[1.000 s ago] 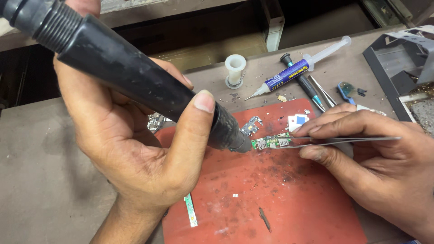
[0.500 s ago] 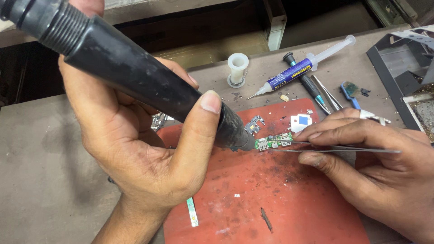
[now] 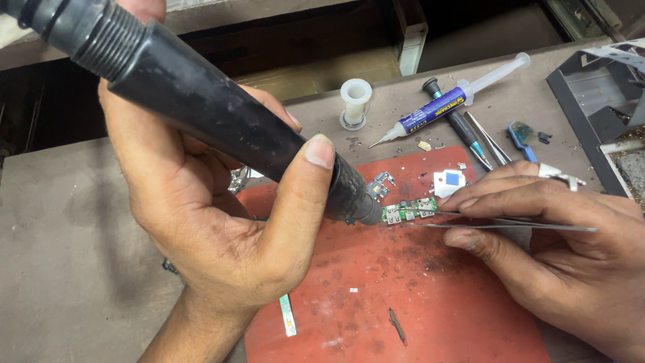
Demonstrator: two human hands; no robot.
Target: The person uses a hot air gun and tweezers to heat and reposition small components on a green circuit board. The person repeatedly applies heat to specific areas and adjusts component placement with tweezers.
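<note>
On red mat [image 3: 430,302], left hand's [image 3: 201,202] black nozzle [image 3: 201,114] points down-right.

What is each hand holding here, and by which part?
Left hand grips the black hot-air tool around its barrel, near the nozzle. Right hand pinches the tweezers mid-length, tips at the small green circuit board.

circuit board [image 3: 406,211] on mat [image 3: 430,302], syringe [image 3: 443,107] behind
</note>
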